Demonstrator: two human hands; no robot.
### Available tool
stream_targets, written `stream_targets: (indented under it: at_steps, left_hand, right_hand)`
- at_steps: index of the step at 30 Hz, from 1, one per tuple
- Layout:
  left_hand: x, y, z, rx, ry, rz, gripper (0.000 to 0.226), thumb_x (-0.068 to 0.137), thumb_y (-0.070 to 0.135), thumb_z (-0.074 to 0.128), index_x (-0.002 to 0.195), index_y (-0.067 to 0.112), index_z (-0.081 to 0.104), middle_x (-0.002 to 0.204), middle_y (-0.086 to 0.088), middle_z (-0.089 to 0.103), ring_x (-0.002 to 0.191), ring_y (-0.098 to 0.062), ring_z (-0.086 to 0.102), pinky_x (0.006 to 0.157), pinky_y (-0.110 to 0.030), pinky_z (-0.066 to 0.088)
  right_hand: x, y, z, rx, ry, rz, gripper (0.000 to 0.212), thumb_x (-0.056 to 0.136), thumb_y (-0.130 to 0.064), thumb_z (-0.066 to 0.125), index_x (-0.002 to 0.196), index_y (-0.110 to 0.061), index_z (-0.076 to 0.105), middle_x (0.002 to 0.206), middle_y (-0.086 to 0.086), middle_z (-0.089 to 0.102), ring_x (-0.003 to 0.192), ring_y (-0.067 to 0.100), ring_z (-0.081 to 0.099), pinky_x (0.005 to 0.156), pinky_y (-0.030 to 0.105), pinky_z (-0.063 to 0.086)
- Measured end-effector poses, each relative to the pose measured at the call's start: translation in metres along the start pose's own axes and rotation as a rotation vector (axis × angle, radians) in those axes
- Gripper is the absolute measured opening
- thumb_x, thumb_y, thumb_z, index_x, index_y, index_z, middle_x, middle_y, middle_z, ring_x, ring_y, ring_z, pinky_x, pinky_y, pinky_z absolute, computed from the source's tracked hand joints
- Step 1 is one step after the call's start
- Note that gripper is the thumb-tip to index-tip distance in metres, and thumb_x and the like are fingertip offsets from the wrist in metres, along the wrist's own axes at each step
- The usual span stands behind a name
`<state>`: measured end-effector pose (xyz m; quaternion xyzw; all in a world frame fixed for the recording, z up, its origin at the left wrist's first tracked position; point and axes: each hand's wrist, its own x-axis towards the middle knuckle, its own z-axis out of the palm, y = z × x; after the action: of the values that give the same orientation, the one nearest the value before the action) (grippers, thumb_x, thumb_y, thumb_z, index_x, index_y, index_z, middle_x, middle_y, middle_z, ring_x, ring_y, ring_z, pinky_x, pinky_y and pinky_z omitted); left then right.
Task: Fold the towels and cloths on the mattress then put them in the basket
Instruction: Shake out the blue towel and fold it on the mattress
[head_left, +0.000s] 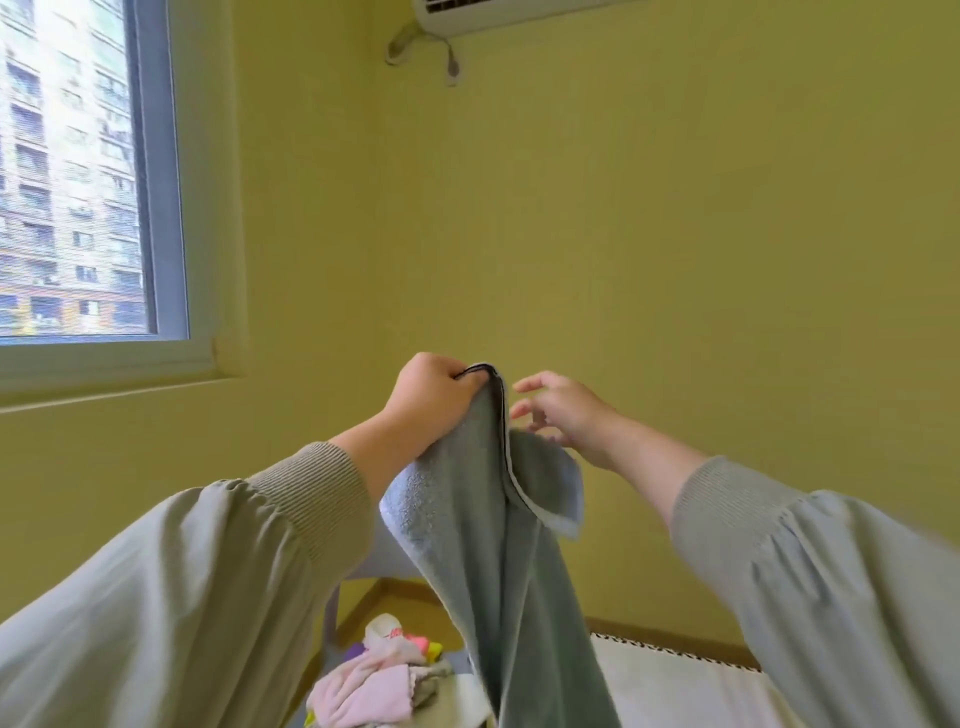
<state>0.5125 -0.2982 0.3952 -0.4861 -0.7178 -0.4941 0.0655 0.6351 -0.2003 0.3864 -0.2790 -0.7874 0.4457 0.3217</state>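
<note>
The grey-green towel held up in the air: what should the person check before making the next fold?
1. Left hand grips the towel by its top edge: ok.
2. Right hand has hold of the towel: not ok, its fingers are spread open beside the edge.
3. Towel hangs flat: not ok, it is bunched and one corner flops over.
4. Mattress has bare room to lay it down: ok, in the part that shows.
5. Basket within reach: cannot tell, none plainly in view.
</note>
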Motion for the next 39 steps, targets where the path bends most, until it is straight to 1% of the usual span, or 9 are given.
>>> stream_targets:
  at_steps: [3,7,13,18,23,28,32,36,39]
  left_hand:
    - [-0.004,0.011,0.0,-0.007,-0.013,-0.046,0.036,0.088,0.032,0.061,0.074,-0.001,0.066,0.059,-0.006,0.04,0.05,-0.018,0.033,0.042,-0.022,0.027]
    - [-0.007,0.009,0.001,-0.067,-0.007,-0.08,0.038,0.085,0.032,0.064,0.084,-0.006,0.069,0.066,-0.011,0.049,0.058,-0.02,0.041,0.052,-0.025,0.035]
    - [-0.005,0.005,-0.02,0.227,0.059,0.086,0.033,0.087,0.035,0.062,0.076,0.004,0.064,0.07,-0.006,0.054,0.067,-0.023,0.049,0.057,-0.027,0.036]
    - [0.004,0.006,-0.048,0.769,0.196,0.385,0.021,0.091,0.038,0.055,0.085,0.018,0.058,0.088,-0.003,0.06,0.086,-0.027,0.056,0.061,-0.03,0.033]
    - [0.014,-0.006,-0.062,0.962,0.146,0.173,0.023,0.083,0.005,0.05,0.097,0.014,0.065,0.103,-0.005,0.061,0.096,-0.027,0.059,0.063,-0.029,0.037]
    - [0.025,-0.024,-0.076,0.469,0.385,-0.04,0.011,0.082,0.009,0.053,0.073,0.011,0.06,0.085,-0.014,0.062,0.076,-0.035,0.054,0.059,-0.029,0.036]
    - [0.03,-0.028,-0.084,0.364,0.16,-0.183,0.028,0.084,0.018,0.065,0.059,0.012,0.054,0.065,-0.007,0.054,0.067,-0.028,0.05,0.055,-0.026,0.035]
    - [0.034,-0.023,-0.084,0.093,0.29,-0.2,0.036,0.084,0.019,0.068,0.056,0.01,0.047,0.057,-0.004,0.045,0.064,-0.026,0.043,0.053,-0.025,0.03]
    - [0.037,-0.012,-0.085,-0.1,0.372,-0.213,0.036,0.086,0.027,0.067,0.061,0.01,0.047,0.06,-0.004,0.045,0.065,-0.024,0.043,0.056,-0.028,0.032]
  right_hand:
    - [-0.015,-0.006,0.0,0.199,-0.268,-0.006,0.022,0.089,-0.004,0.029,0.089,-0.016,0.048,0.076,0.001,0.048,0.068,0.014,0.046,0.061,0.026,0.036]
    - [-0.023,-0.004,0.008,0.22,-0.445,0.013,0.018,0.092,-0.016,0.041,0.103,-0.01,0.054,0.098,0.011,0.061,0.092,0.024,0.058,0.079,0.033,0.047]
    - [-0.019,-0.003,0.007,-0.763,0.126,-0.178,0.021,0.08,-0.002,0.045,0.066,-0.015,0.052,0.073,0.006,0.058,0.076,0.028,0.057,0.058,0.027,0.037]
    - [-0.012,-0.017,-0.015,-0.861,0.581,-0.384,0.025,0.076,0.004,0.043,0.088,-0.013,0.057,0.084,0.009,0.064,0.077,0.032,0.058,0.058,0.031,0.038]
    - [-0.008,-0.027,-0.026,-1.193,0.424,-0.14,0.023,0.084,0.006,0.042,0.088,-0.012,0.055,0.107,0.01,0.064,0.097,0.03,0.06,0.069,0.029,0.038]
    - [0.001,-0.022,-0.046,-0.901,0.685,-0.1,0.023,0.083,0.005,0.044,0.092,-0.011,0.059,0.096,0.011,0.066,0.082,0.031,0.058,0.064,0.028,0.037]
    - [0.007,-0.022,-0.064,-0.8,0.627,0.12,0.018,0.085,0.001,0.049,0.091,-0.01,0.061,0.103,0.011,0.066,0.092,0.032,0.061,0.07,0.029,0.042]
    - [0.006,-0.026,-0.076,-0.457,0.812,-0.014,0.021,0.084,-0.002,0.052,0.065,-0.011,0.051,0.067,0.007,0.054,0.069,0.03,0.047,0.06,0.027,0.035]
    - [0.002,-0.034,-0.084,-0.155,0.868,-0.054,0.015,0.089,-0.017,0.06,0.075,-0.012,0.06,0.073,0.007,0.056,0.071,0.028,0.051,0.063,0.027,0.035]
